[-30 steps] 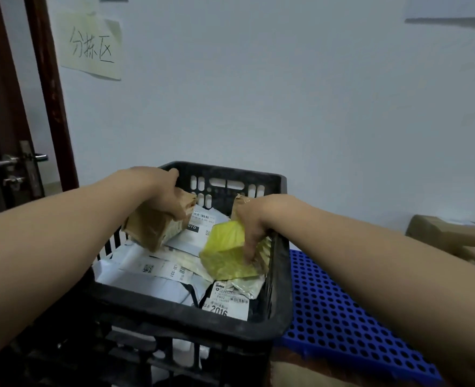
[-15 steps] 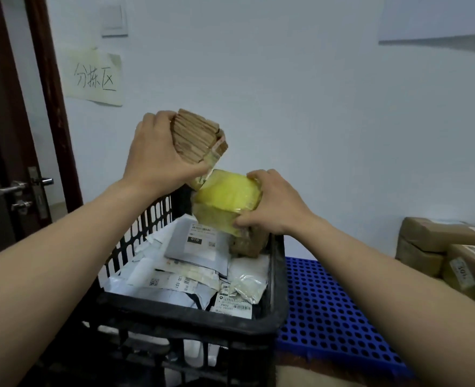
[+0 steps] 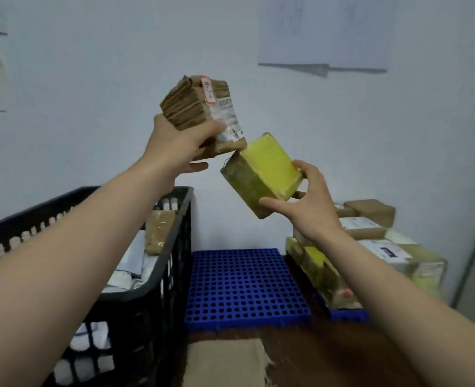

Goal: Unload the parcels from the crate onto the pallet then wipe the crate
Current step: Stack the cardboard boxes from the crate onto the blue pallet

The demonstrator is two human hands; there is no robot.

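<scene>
Head view, left hand: the left hand point(image 3: 180, 143) is held up in front of the pale wall, fingers and thumb clamped round a brown tape-wrapped block parcel with a white label point(image 3: 200, 107).
Head view, right hand: the right hand point(image 3: 306, 202), a little lower, grasps a tilted box parcel, yellow on top and olive on its sides point(image 3: 269, 166). Its upper corner is right against the brown one's lower corner (touching or not, I cannot tell).
Crate: the black slotted plastic crate point(image 3: 158, 289) stands at lower left. A brown taped packet point(image 3: 160, 233) leans in its far right corner, with white mailers beside it.
Pallet: the blue perforated plastic pallet point(image 3: 244, 286) lies just right of the crate. Brown and yellow stacked parcels point(image 3: 370, 247) crowd its right edge.
</scene>
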